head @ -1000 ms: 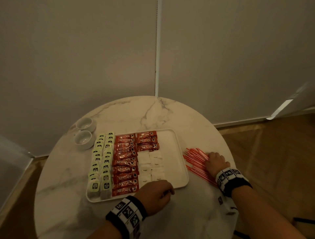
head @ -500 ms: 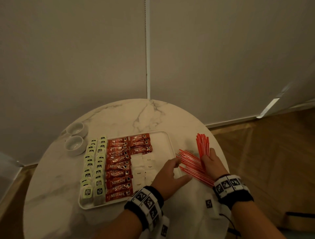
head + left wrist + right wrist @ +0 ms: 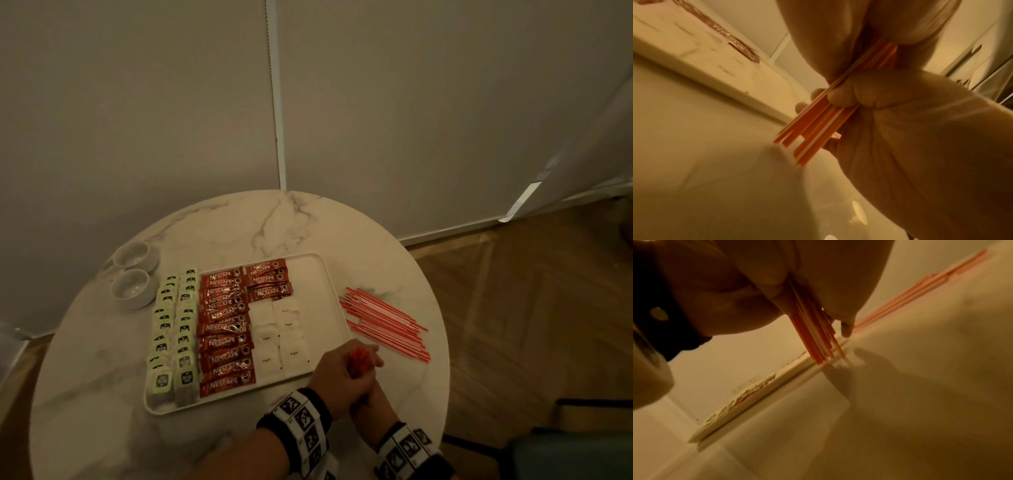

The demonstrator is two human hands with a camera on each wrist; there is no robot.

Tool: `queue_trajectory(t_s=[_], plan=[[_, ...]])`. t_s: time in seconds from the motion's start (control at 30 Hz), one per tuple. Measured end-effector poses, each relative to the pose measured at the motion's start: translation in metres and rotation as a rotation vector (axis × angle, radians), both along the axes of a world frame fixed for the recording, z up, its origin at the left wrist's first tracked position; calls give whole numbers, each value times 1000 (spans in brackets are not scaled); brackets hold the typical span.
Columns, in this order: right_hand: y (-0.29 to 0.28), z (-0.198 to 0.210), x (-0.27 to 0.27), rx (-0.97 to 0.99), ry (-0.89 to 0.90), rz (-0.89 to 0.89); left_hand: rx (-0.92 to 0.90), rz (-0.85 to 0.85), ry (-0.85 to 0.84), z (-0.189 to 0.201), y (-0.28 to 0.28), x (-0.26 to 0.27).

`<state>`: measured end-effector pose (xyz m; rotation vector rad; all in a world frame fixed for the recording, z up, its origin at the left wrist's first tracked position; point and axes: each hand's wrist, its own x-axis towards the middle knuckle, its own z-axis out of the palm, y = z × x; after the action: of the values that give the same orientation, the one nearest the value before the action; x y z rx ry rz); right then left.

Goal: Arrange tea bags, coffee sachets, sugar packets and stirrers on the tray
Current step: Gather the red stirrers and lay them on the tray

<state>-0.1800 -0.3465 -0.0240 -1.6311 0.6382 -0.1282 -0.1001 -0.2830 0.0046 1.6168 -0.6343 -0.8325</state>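
Since half a second ago, both hands have drawn in from the stirrer pile to the near right corner of the tray (image 3: 337, 284), and the bunch the right hand had lifted upright is now gathered between them. The left hand (image 3: 337, 375) curls over the bundle of red stirrers (image 3: 359, 362) from above; the right hand (image 3: 371, 399) lies mostly hidden beneath it, its fingers wrapped round the same bundle. In the left wrist view the stirrers (image 3: 818, 128) stick out unevenly below the gripping fingers (image 3: 851, 97). In the right wrist view their lower ends (image 3: 818, 344) hang just above the marble table (image 3: 900, 386), beside the tray's rim (image 3: 760, 399).

The remaining loose stirrers (image 3: 385, 322) lie on the table right of the tray. On the tray sit two columns of tea bags (image 3: 173, 329), Nescafé sachets (image 3: 224, 330) and white sugar packets (image 3: 279, 335). Two small white bowls (image 3: 132, 272) stand left of the tray.
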Motion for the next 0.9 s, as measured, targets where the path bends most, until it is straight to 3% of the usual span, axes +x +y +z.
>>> queue_trajectory(t_s=[0.07, 0.13, 0.17, 0.23, 0.37, 0.53, 0.67, 0.8, 0.9], plan=[[-1, -5, -4, 399, -96, -158, 18, -18, -22, -7, 3, -3], [6, -6, -1, 457, -24, -172, 31, -24, -51, -13, 6, -8], [10, -9, -7, 357, 66, -33, 45, -19, -60, -18, 7, -10], [10, -17, -10, 95, 273, 18, 89, 6, -52, -24, 8, -12], [14, -11, 3, -221, 350, 194, 146, 36, -9, -29, 12, -5], [16, -6, 8, -190, 204, 201, 150, 170, 162, -17, 12, 3], [13, 29, 28, -102, 96, 267, 99, 295, 209, 8, 12, 30], [-10, 40, 76, -361, 190, 216, -69, 452, 154, 28, 19, 68], [-27, 39, 127, -484, 367, 174, -78, 660, 86, 28, 34, 92]])
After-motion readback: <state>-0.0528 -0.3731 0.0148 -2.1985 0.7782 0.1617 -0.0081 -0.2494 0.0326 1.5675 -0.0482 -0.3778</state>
